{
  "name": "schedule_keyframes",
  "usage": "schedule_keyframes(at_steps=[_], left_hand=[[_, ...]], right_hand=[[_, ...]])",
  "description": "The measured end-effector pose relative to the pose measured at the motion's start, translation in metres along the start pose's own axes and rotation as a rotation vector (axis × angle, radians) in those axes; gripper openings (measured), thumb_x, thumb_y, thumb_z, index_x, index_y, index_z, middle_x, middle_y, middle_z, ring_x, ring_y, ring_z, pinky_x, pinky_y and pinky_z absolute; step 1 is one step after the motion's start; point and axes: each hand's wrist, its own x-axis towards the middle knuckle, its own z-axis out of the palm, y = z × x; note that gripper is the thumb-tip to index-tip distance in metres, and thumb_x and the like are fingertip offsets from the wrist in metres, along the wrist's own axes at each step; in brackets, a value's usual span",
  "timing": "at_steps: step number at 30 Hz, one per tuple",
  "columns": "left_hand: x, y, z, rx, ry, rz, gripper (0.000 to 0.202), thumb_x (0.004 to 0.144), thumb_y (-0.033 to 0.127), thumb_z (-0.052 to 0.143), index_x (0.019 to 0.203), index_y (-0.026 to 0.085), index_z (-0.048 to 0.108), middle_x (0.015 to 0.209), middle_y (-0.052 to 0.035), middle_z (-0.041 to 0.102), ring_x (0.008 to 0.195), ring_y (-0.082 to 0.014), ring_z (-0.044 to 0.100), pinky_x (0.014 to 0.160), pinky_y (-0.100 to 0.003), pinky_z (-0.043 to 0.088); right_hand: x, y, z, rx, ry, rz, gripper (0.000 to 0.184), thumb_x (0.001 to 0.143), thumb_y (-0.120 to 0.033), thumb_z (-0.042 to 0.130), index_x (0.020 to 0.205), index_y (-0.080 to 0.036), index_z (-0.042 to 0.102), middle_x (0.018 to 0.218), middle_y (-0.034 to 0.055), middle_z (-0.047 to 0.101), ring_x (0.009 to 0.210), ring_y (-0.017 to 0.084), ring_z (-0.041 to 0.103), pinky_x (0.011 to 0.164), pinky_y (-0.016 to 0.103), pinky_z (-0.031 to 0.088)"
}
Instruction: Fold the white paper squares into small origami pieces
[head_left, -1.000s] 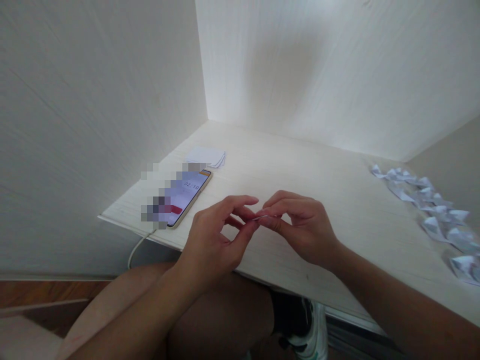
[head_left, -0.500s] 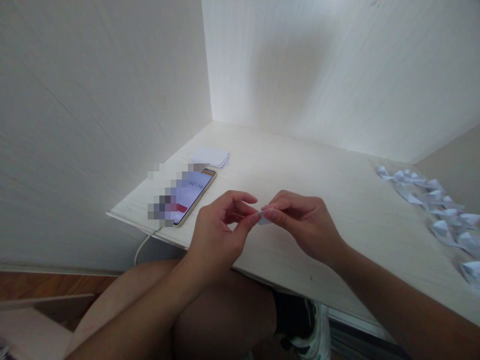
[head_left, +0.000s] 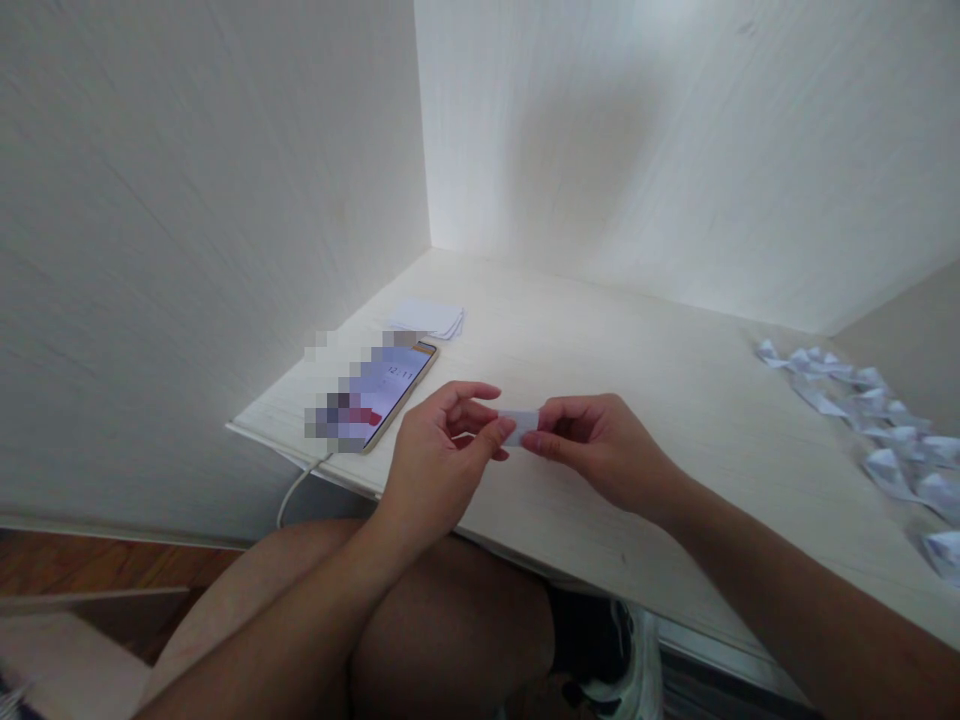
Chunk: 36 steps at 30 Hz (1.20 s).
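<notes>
A small white piece of paper (head_left: 519,424) is held between my two hands above the front part of the table. My left hand (head_left: 448,440) pinches its left side between thumb and fingers, with the index finger stretched out above. My right hand (head_left: 604,440) grips the right edge between thumb and bent fingers. The paper looks flat and roughly rectangular; its ends are partly hidden by my fingertips.
A phone (head_left: 390,395) with a timer on its screen lies on the white table (head_left: 630,340) to the left, a cable (head_left: 296,490) running off the edge. Behind it is a stack of white paper sheets (head_left: 431,317). Several folded paper pieces (head_left: 889,470) line the right side. White walls enclose the table.
The paper now shows more of its face between my hands. My right hand's fingers have shifted to its right edge, and my left fingers have moved slightly left.
</notes>
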Motion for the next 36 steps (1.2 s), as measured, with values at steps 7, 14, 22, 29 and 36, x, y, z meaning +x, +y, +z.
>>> schedule_keyframes(at_steps=[7,14,22,29,36], left_hand=[[0.002,0.005,-0.005,0.134,-0.112,-0.032,0.019,0.080,0.020,0.077,0.096,0.014,0.069,0.071,0.0005,0.073,0.056,-0.0116,0.068,0.053,-0.021,0.057],[-0.002,0.001,-0.003,0.203,-0.123,-0.022,0.019,0.080,0.012,0.074,0.099,0.015,0.074,0.083,-0.0026,0.076,0.067,-0.0122,0.072,0.059,-0.020,0.061],[-0.005,-0.007,-0.001,0.129,-0.124,0.050,0.018,0.082,0.018,0.074,0.101,0.018,0.077,0.099,-0.0037,0.075,0.070,-0.0117,0.071,0.056,-0.021,0.063],[-0.007,-0.004,0.001,0.144,-0.117,0.041,0.019,0.081,0.015,0.072,0.098,0.018,0.077,0.098,-0.0046,0.075,0.070,-0.0121,0.071,0.055,-0.020,0.063],[-0.009,-0.003,0.002,0.158,-0.127,-0.002,0.019,0.079,0.018,0.073,0.098,0.018,0.076,0.095,-0.0055,0.075,0.072,-0.0148,0.072,0.055,-0.022,0.062]], right_hand=[[-0.003,0.002,0.003,-0.069,-0.047,-0.099,0.034,0.084,-0.038,0.079,0.111,-0.019,0.072,0.076,0.0001,0.065,0.067,0.014,0.056,0.063,0.030,0.046],[0.000,0.005,0.000,0.007,-0.059,-0.050,0.037,0.080,-0.039,0.085,0.109,-0.022,0.072,0.072,-0.0011,0.067,0.063,0.014,0.058,0.057,0.028,0.046],[0.000,-0.002,0.001,0.227,-0.013,0.025,0.041,0.077,-0.035,0.088,0.115,-0.026,0.077,0.099,0.0038,0.078,0.091,0.020,0.071,0.086,0.037,0.055],[0.004,-0.009,-0.010,0.774,0.063,0.169,0.024,0.095,-0.032,0.061,0.096,-0.022,0.082,0.119,0.0069,0.078,0.113,0.022,0.070,0.108,0.041,0.049],[0.004,-0.009,-0.009,0.783,0.028,0.135,0.027,0.097,-0.032,0.058,0.098,-0.022,0.083,0.124,0.0052,0.078,0.115,0.021,0.070,0.109,0.039,0.050]])
